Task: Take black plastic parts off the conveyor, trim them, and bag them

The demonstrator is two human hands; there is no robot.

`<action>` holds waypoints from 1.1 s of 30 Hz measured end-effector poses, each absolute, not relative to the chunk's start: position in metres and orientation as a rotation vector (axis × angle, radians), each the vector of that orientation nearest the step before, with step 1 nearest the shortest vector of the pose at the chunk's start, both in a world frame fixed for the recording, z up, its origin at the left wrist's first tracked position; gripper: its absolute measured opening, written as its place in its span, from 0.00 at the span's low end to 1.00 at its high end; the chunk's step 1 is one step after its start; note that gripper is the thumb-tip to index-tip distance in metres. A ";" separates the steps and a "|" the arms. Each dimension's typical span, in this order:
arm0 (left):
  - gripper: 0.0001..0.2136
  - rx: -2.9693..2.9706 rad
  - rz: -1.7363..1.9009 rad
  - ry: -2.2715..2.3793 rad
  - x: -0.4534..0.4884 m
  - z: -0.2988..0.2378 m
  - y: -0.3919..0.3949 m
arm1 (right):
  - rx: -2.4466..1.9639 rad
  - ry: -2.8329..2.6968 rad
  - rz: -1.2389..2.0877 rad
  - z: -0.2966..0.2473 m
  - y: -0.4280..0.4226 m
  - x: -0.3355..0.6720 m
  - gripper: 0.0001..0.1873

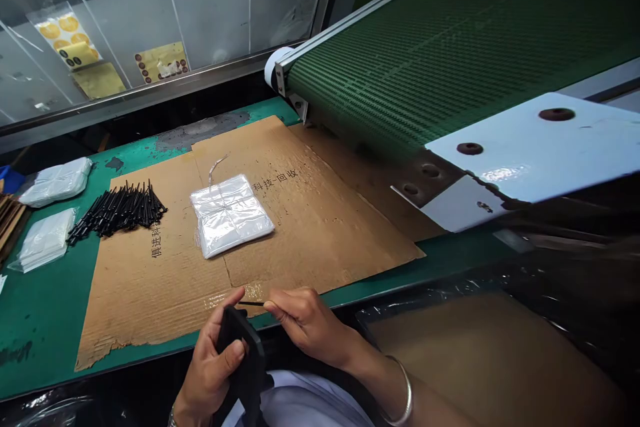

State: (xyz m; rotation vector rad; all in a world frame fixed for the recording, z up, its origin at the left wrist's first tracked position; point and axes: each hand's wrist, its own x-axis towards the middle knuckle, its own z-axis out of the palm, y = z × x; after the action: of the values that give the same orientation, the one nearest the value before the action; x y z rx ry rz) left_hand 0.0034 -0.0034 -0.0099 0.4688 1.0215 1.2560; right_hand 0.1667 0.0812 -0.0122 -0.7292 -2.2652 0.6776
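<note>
Closest thing on my feed is a black part [256,355], gripped in the left hand [209,362]. The right hand [307,322] has a thin black rod [253,303] pinched in its fingers. My guess: a loose pinch could let the rod slip, or a crooked angle could scrape the part. Rod pokes out left of the pinch, just by the part's top; can't tell if they touch.

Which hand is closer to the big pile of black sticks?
The left. The left hand, holding a black part, is below and right of the pile of black sticks in the picture. The right hand is farther right.
</note>
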 end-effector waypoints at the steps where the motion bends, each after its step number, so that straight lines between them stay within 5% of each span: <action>1: 0.23 0.547 1.277 1.078 0.000 -0.012 -0.003 | -0.717 -2.264 0.687 -0.011 0.082 0.168 0.21; 7: 0.13 0.904 1.240 1.225 -0.021 -0.020 -0.002 | -0.575 -2.362 0.656 0.006 0.076 0.170 0.22; 29: 0.14 0.686 1.289 1.149 -0.028 -0.034 -0.008 | -0.180 -2.458 0.777 0.003 0.057 0.174 0.26; 33: 0.14 0.833 1.280 1.199 -0.030 -0.023 -0.001 | -0.453 -2.281 0.952 0.005 0.055 0.174 0.28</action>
State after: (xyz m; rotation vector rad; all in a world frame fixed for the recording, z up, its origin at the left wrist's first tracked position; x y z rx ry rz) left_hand -0.0296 -0.0013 -0.0233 0.8327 1.1987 1.2804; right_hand 0.1739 0.0550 0.0054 -0.4526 -2.2812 0.9516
